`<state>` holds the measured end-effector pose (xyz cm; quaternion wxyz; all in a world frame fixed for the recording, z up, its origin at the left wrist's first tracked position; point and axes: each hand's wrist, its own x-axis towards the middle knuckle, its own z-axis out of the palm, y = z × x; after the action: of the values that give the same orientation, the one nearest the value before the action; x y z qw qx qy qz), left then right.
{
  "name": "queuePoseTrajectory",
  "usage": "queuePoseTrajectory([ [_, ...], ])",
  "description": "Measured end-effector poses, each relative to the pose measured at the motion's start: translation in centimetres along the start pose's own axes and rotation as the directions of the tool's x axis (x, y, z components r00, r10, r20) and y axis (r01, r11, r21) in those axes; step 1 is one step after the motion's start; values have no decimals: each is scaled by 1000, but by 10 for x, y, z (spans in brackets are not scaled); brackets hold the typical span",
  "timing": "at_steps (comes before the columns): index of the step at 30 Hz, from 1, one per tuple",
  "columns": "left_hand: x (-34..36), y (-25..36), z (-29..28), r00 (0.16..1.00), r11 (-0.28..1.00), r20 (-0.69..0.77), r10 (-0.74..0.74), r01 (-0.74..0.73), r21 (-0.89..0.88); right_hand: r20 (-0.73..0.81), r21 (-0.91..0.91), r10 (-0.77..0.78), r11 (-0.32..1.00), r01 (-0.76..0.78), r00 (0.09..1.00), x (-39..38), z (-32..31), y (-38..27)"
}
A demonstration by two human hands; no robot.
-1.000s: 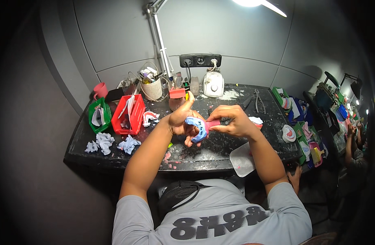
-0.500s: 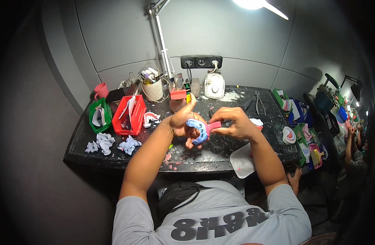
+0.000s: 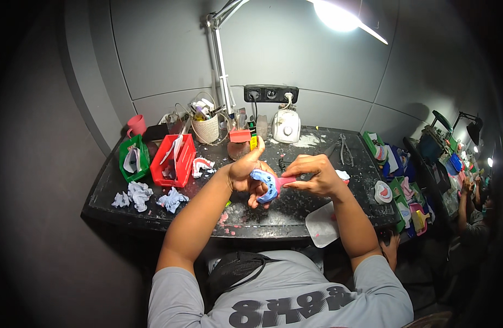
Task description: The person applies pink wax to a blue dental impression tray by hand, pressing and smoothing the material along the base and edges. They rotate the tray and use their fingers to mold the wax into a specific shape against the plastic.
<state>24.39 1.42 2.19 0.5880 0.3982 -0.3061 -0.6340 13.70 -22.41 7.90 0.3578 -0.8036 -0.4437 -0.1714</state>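
Note:
Over the bench, my right hand (image 3: 312, 176) pinches the pink handle of a dental impression tray (image 3: 269, 186) between thumb and fingers. Blue impression material with dark handwriting on it fills the curved part. Behind and beneath the tray is my left hand (image 3: 248, 174), palm up, its thumb raised away from the tray and its fingers spread. Whether those fingers carry any of the weight is hard to tell. A white, squarish plastic piece (image 3: 321, 225) lies at the bench's front edge, near my right forearm.
Left on the black bench (image 3: 251, 218) are a red bin (image 3: 163, 174), a green bin (image 3: 129, 172), crumpled blue-white paper (image 3: 140, 195) and a red-and-white dental model (image 3: 201, 166). Farther back stand a tool cup (image 3: 205, 129) and a white device (image 3: 287, 127). Pliers (image 3: 345, 151) lie right; another person works far right.
The view has tilted slightly, so the bench sits lower in the picture. Both hands keep nearly the same hold, and the tray has turned a little.

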Motion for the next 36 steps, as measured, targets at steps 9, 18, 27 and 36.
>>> queuePoseTrajectory([
  [9,-4,-1,4,1000,1000,-21,-2,2,-10,10,-15,72,997,-72,997,0,-4,-6],
  [18,-4,-2,-2,1000,999,-12,19,-19,-39,20,24,176,984,-177,984,-2,-14,-6],
  [27,-3,2,5,1000,999,-23,-16,15,-32,82,101,172,978,-180,982,-4,-11,3],
  [36,0,-1,0,996,999,-80,-40,37,-34,85,125,159,978,-168,984,-3,-9,0],
])
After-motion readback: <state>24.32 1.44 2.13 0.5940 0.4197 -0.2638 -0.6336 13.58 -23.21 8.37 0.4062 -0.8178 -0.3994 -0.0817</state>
